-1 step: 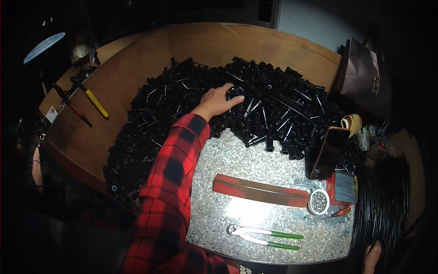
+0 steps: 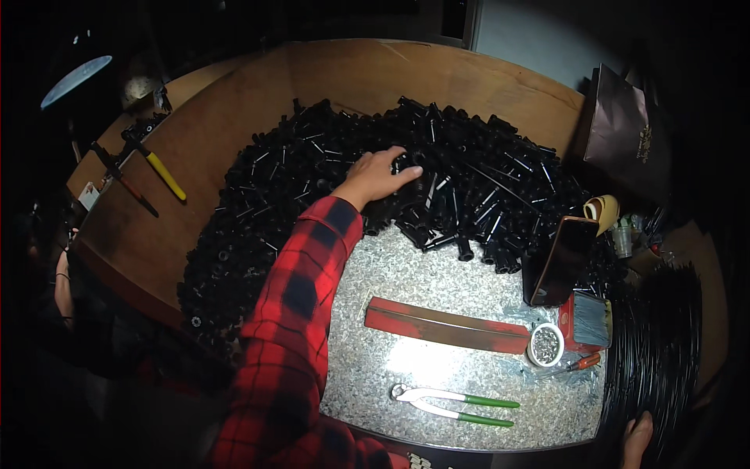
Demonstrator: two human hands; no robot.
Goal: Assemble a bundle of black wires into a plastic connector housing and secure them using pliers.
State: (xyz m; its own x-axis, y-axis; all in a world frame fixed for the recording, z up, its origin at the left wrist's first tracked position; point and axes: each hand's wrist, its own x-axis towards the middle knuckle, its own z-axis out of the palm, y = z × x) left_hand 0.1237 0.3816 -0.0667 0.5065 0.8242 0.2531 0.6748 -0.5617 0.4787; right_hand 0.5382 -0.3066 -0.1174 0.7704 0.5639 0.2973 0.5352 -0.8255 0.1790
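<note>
While black parts (image 2: 461, 168) remain heaped, apparently unworked, whether the left hand (image 2: 373, 177) or right hand (image 2: 638, 438) grips anything cannot be told.

Speckled table (image 2: 437, 270) lies open to a hand on the far side of the red bar (image 2: 445, 324), up to a bank of black tubular parts (image 2: 484, 180). A plaid sleeve (image 2: 301, 289) walls off the bar's left. A white cup (image 2: 532, 357) and red box (image 2: 574, 336) crowd its right end, an upright smartphone (image 2: 566, 262) behind. Bare room separates it from green-handled pincers (image 2: 437, 394) on its near side.
</note>
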